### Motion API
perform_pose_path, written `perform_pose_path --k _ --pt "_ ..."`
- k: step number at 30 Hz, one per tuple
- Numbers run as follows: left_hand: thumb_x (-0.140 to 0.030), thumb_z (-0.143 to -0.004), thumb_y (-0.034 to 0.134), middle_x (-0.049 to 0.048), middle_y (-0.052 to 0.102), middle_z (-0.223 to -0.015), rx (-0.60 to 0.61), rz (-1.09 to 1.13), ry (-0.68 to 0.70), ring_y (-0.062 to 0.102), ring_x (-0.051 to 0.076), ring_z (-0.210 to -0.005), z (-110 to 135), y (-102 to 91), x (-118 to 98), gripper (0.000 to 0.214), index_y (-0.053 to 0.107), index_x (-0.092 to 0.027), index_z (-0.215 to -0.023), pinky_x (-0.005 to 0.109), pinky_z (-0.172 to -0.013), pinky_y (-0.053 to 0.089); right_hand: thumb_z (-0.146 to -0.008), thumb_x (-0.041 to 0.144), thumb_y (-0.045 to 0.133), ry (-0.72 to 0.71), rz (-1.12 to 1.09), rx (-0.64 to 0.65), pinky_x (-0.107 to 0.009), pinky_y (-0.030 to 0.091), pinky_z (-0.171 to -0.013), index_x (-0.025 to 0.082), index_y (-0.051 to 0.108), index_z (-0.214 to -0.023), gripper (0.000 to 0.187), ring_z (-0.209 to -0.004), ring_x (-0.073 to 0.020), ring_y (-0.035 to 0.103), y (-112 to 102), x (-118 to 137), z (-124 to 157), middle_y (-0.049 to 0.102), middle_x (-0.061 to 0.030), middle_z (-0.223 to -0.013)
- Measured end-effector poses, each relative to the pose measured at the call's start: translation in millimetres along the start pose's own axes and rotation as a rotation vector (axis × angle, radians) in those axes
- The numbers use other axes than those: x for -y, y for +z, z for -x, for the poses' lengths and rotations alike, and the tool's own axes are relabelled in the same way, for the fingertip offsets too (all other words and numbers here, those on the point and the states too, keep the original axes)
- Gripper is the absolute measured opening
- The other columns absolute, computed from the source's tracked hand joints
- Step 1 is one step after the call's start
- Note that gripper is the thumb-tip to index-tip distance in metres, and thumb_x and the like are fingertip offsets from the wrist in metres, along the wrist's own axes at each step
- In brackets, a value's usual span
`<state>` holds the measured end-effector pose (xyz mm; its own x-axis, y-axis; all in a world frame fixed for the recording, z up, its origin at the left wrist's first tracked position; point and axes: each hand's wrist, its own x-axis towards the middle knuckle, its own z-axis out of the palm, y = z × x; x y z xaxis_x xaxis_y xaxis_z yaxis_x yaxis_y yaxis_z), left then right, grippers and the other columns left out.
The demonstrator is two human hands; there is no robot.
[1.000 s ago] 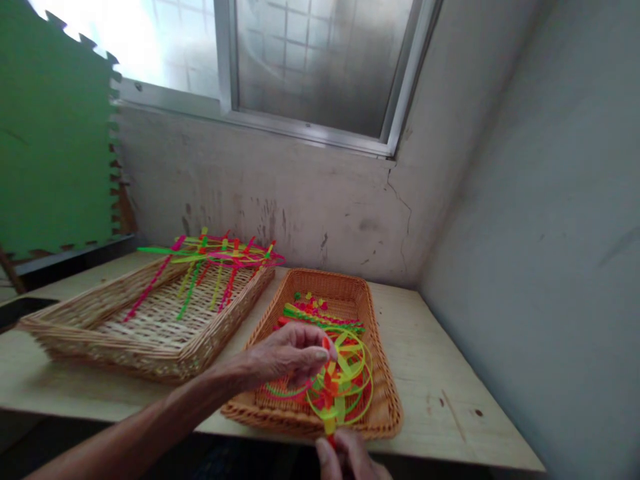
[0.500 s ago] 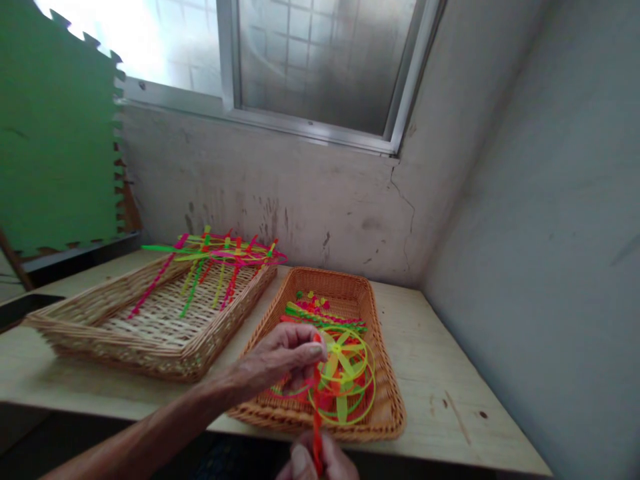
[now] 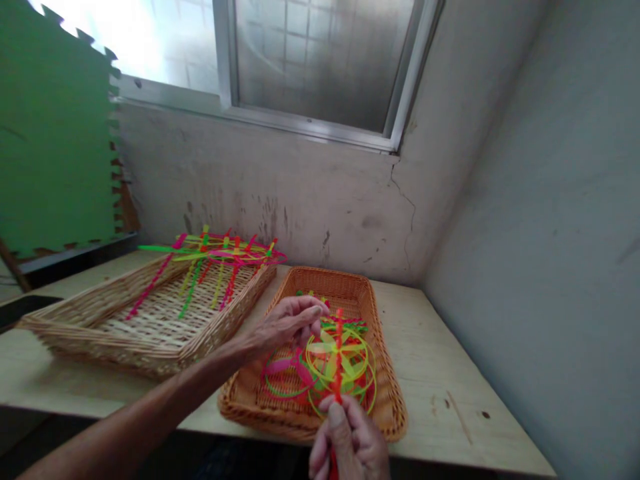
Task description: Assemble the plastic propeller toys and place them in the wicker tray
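My right hand (image 3: 353, 440) grips a red twisted plastic stick (image 3: 339, 360) near its lower part, at the basket's front edge. The stick stands upright, its tip above the brown wicker basket (image 3: 395, 400). My left hand (image 3: 293, 320) hovers over that basket, left of the stick and apart from it. Its thumb and forefinger are pinched together; whatever is between them is too small to make out. Below the hands lie yellow propeller rings (image 3: 320, 350) and a pink propeller ring (image 3: 280, 365). Twisted sticks (image 3: 357, 325) lie behind them, partly hidden, with small coloured pieces (image 3: 311, 293) farther back.
A pale wicker basket (image 3: 120, 353) stands to the left, with assembled stick-and-propeller toys (image 3: 235, 253) resting across its far end. Both baskets sit on a wooden table (image 3: 450, 400). A wall with a window (image 3: 320, 67) rises behind; green foam mats (image 3: 55, 147) stand at left.
My left hand has let go of the red stick's upper end and moved up and slightly left. My right hand has risen and shifted right with the stick.
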<state>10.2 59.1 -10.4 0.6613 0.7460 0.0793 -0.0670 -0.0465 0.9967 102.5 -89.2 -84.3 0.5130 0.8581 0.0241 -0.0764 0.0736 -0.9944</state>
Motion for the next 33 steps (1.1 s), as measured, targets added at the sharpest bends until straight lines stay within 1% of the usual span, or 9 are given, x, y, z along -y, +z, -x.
perform_pose_path --k 2,4,8,12,16,21,25,28,33 --pt "-0.043 -0.074 0.061 -0.0015 0.058 -0.061 -0.13 -0.114 0.063 0.043 0.004 -0.04 -17.3 -10.5 0.3 0.034 0.059 -0.011 -0.087 0.016 -0.038 0.032 -0.079 0.062 0.045 -0.054 0.036 -0.075 -0.013 0.031 -0.03 0.017 0.058 -0.076 0.047 -0.027 -0.0047 0.039 -16.6 9.1 -13.8 0.05 0.0064 -0.038" --pt "-0.039 -0.072 0.061 -0.0027 0.054 -0.058 -0.197 -0.229 0.09 0.042 0.005 -0.041 -34.5 -21.7 5.3 0.03 0.06 -0.011 -0.081 0.016 -0.039 0.031 -0.08 0.06 0.046 -0.129 0.097 -0.128 -0.015 0.035 -0.034 0.018 0.057 -0.075 0.044 -0.032 -0.0057 0.041 -35.0 12.8 -29.8 0.051 0.0062 -0.041" --pt "-0.033 -0.075 0.053 -0.0031 0.048 -0.053 -0.115 -0.496 0.124 0.041 0.007 -0.046 -59.0 -39.1 31.5 0.025 0.062 -0.01 -0.078 0.017 -0.044 0.031 -0.082 0.058 0.044 -0.232 0.331 -0.16 -0.018 0.037 -0.038 0.021 0.052 -0.066 0.041 -0.035 -0.0085 0.043 -62.1 2.7 -56.3 0.047 0.0062 -0.041" --pt "-0.027 -0.075 0.052 -0.002 0.05 -0.054 -0.013 -0.667 0.139 0.042 0.009 -0.05 -67.1 -48.2 58.3 0.02 0.063 -0.011 -0.073 0.017 -0.046 0.029 -0.082 0.058 0.043 -0.298 0.454 -0.239 -0.021 0.037 -0.041 0.021 0.056 -0.066 0.042 -0.036 -0.0104 0.045 -68.4 -14.0 -64.2 0.047 0.0046 -0.041" --pt "-0.018 -0.069 0.055 -0.002 0.052 -0.053 0.087 -0.756 0.123 0.042 0.009 -0.051 -64.3 -47.5 64.2 0.012 0.065 -0.013 -0.065 0.018 -0.047 0.026 -0.084 0.055 0.04 -0.329 0.511 -0.304 -0.021 0.036 -0.04 0.019 0.061 -0.071 0.043 -0.035 -0.0108 0.045 -67.4 -19.7 -63.0 0.047 0.004 -0.041" --pt "-0.007 -0.06 0.054 -0.0022 0.053 -0.053 0.219 -0.887 0.095 0.042 0.009 -0.05 -53.4 -39.8 54.9 0.014 0.066 -0.013 -0.064 0.018 -0.047 0.025 -0.084 0.052 0.041 -0.316 0.511 -0.303 -0.02 0.035 -0.04 0.017 0.063 -0.077 0.042 -0.037 -0.0108 0.045 -69.0 -20.5 -61.7 0.049 0.003 -0.042" --pt "-0.003 -0.06 0.05 -0.0019 0.052 -0.053 0.319 -1.031 0.132 0.04 0.009 -0.05 -39.9 -39.7 44.3 0.018 0.065 -0.014 -0.063 0.018 -0.046 0.024 -0.084 0.054 0.04 -0.297 0.506 -0.304 -0.021 0.035 -0.041 0.018 0.061 -0.077 0.042 -0.037 -0.011 0.045 -70.5 -25.3 -62.7 0.048 0.0037 -0.043" --pt "-0.004 -0.062 0.054 -0.0023 0.054 -0.056 0.376 -1.067 0.131 0.044 0.009 -0.053 -29.1 -38.3 37.5 0.019 0.068 -0.015 -0.069 0.017 -0.047 0.027 -0.083 0.056 0.039 -0.26 0.514 -0.314 -0.021 0.034 -0.041 0.019 0.058 -0.076 0.042 -0.037 -0.0108 0.045 -70.9 -26.8 -64.4 0.046 0.0049 -0.042" --pt "-0.009 -0.066 0.06 -0.0027 0.057 -0.058 0.421 -1.159 0.074 0.047 0.009 -0.053 -7.0 -24.6 27.1 0.012 0.069 -0.016 -0.07 0.017 -0.048 0.028 -0.081 0.057 0.038 -0.249 0.533 -0.302 -0.021 0.034 -0.041 0.021 0.052 -0.067 0.041 -0.036 -0.0105 0.044 -71.5 -23.1 -64.1 0.044 0.0053 -0.041"
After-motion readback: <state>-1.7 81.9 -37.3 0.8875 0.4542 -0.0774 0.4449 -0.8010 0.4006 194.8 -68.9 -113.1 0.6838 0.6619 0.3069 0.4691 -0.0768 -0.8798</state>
